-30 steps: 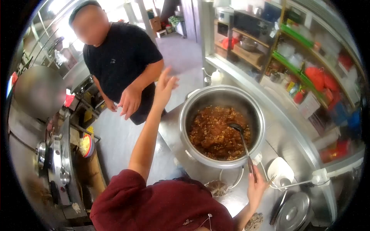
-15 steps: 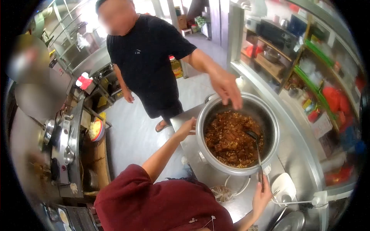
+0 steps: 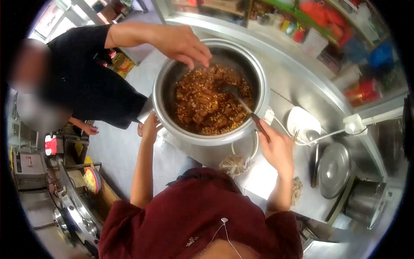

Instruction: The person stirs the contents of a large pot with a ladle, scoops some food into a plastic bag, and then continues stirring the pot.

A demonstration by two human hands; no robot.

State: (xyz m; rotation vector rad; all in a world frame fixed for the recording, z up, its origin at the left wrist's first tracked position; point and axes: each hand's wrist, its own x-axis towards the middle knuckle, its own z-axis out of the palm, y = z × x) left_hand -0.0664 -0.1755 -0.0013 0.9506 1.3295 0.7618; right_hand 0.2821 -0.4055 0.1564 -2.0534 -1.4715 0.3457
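A large round metal pot (image 3: 258, 101) stands in front of me, holding a brown stew (image 3: 207, 101) with pale bean-like or peanut-like pieces. My left hand (image 3: 150, 128) is closed around the handle on the pot's left side. In my right hand (image 3: 277, 149) is the wooden-looking handle of a metal serving spoon (image 3: 243, 102). Its dark bowl rests in the stew, right of the middle. Another person's hand (image 3: 183, 45) reaches over the far rim from the left, fingers pointing down above the food.
Right of the pot lie a white dish-like item (image 3: 304, 123), a cable and a round metal lid (image 3: 334, 170). A clear bag (image 3: 235, 164) sits below the pot. The co-worker in black (image 3: 86, 77) stands at left. Behind glass are shelves (image 3: 293, 21) of goods.
My view has turned, so the pot appears further left and higher. The spoon's bowl has moved inward, with my right hand closer to the rim. The co-worker's hand stays over the pot.
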